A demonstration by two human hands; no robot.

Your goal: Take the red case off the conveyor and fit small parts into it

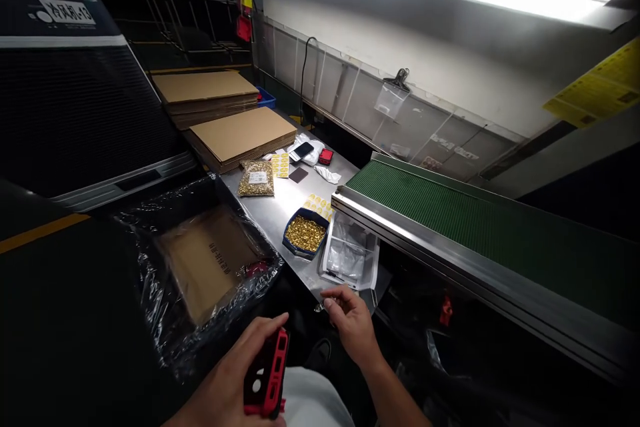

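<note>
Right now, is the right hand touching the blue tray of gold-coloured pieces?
Apart. The head view shows it: the right hand is nearer the camera than the blue tray, with metal tabletop visible between them.

Red-and-black case (274,380), gold small parts (305,233), dark-blue bin (299,252); green ribbed belt (425,203), tan cardboard (243,133), yellow-dotted white sheet (318,204)

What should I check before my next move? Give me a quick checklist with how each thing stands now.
1. Left hand has the red-and-black item: ok, gripped.
2. What the right hand has at its fingertips: cannot tell, too small to make out.
3. Blue bin stocked with gold-coloured pieces: ok, plenty showing.
4. Clear bags present: ok, right beside the bin.
5. Conveyor running or stopped: cannot tell from one picture.
</note>
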